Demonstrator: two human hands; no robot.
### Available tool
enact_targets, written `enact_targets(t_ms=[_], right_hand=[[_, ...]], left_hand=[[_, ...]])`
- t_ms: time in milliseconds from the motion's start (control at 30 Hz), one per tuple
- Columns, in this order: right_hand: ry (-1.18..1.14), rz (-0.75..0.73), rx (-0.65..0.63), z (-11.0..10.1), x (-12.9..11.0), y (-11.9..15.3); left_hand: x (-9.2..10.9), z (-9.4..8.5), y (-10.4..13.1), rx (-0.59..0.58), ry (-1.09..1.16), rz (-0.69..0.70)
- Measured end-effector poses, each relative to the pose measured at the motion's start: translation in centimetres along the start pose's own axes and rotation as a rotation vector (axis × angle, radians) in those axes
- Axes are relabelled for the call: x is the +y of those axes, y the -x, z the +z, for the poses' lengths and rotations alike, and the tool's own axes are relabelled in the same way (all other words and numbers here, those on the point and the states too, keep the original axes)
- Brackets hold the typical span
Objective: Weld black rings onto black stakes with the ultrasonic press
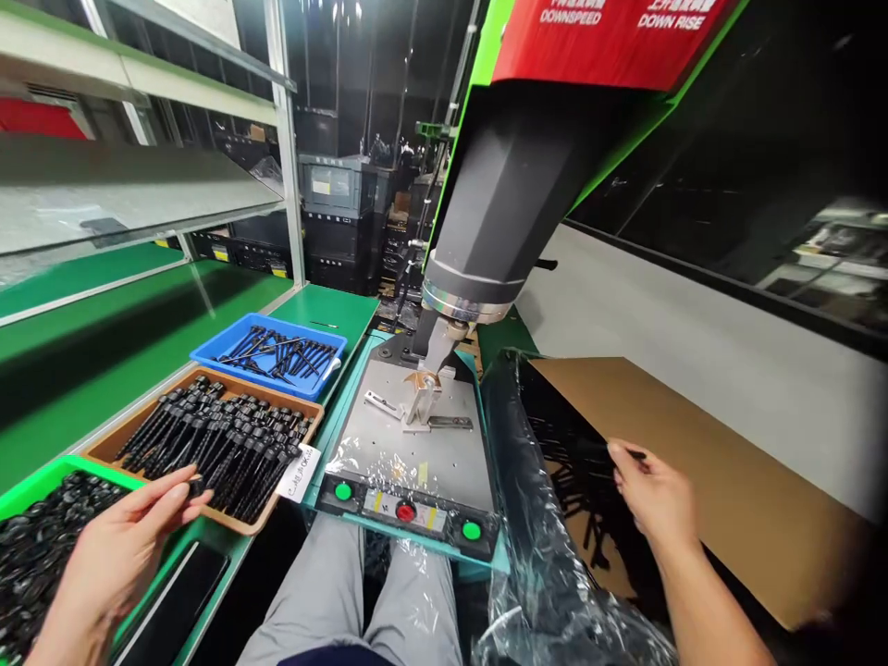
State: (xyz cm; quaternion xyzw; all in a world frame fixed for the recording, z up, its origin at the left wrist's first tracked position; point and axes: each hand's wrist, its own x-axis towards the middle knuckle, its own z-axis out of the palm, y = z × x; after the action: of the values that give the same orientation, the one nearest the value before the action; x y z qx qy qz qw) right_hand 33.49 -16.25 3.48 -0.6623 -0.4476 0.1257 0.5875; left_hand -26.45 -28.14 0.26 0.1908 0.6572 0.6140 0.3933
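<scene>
My left hand [131, 541] pinches a small round black plastic part [197, 486] between thumb and fingers. It is above the near edge of a brown tray [253, 523] packed with black rod-shaped parts with thick heads [228, 435]. Beside that hand, a green bin [18, 504] holds many small black caps [42, 555]. My right hand [652, 490] is closed in a pinch over an open box lined with clear plastic [531, 490]. Something dark shows at its fingertips, too unclear to name. Black rod parts [593, 541] lie inside the box.
A press machine [513, 176] stands ahead, its horn above a metal fixture [422, 400] on a base plate [375, 453] with green and red buttons. A blue tray [208, 351] of black rods is behind the brown one. A black phone-like slab [177, 601] lies lower left; a cardboard flap [728, 481] rises right.
</scene>
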Motion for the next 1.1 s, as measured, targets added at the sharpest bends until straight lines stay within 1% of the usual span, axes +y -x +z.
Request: enact_targets(t_ms=[67, 100, 200, 267, 300, 367, 433, 533, 633, 700, 800, 900, 967, 1033, 1100], right_hand=[[-0.148, 0.032, -0.057, 0.0, -1.8, 2.5], [-0.214, 0.033, -0.117, 0.3, -2.6, 4.2], [-0.349, 0.057, -0.411, 2.3, -4.3, 10.6], [-0.463, 0.058, -0.564, 4.0, -4.9, 14.9], [-0.500, 0.047, -0.628, 4.8, -5.2, 16.8], [-0.539, 0.000, -0.714, 6.3, -5.6, 20.0], [-0.547, -0.054, -0.744, 7.7, -6.0, 22.2], [-0.527, -0.122, -0.716, 9.1, -6.6, 23.8], [-0.489, -0.202, -0.679, 9.7, -7.0, 24.2], [-0.473, -0.264, -0.667, 9.9, -7.0, 24.2], [-0.444, -0.361, -0.675, 9.8, -6.8, 24.2], [-0.409, -0.460, -0.700, 9.6, -6.5, 23.8], [-0.397, -0.498, -0.729, 9.5, -6.4, 23.5], [-0.400, -0.485, -0.753, 9.5, -6.1, 23.3], [-0.422, -0.399, -0.747, 9.7, -5.6, 23.5]], left_hand=[[-0.6, 2.7, 0.2, -0.101, 0.091, -0.043], [-0.9, 4.2, 0.3, -0.169, 0.124, -0.069], [-1.9, 8.7, 1.2, -0.365, 0.177, -0.113], [-2.5, 11.5, 2.2, -0.467, 0.230, -0.081], [-2.8, 12.7, 2.7, -0.513, 0.235, -0.077], [-3.5, 14.6, 3.6, -0.584, 0.228, -0.088], [-4.1, 15.8, 4.4, -0.633, 0.238, -0.091], [-4.9, 16.5, 5.1, -0.673, 0.243, -0.065], [-5.4, 16.5, 5.3, -0.678, 0.247, -0.041], [-5.4, 16.5, 5.4, -0.683, 0.273, -0.055], [-5.1, 16.3, 5.4, -0.727, 0.317, -0.138], [-4.7, 16.1, 5.1, -0.837, 0.332, -0.279], [-4.5, 15.9, 4.6, -0.909, 0.326, -0.369], [-4.5, 15.8, 4.3, -0.945, 0.313, -0.423], [-4.7, 15.9, 4.1, -0.934, 0.321, -0.432]])
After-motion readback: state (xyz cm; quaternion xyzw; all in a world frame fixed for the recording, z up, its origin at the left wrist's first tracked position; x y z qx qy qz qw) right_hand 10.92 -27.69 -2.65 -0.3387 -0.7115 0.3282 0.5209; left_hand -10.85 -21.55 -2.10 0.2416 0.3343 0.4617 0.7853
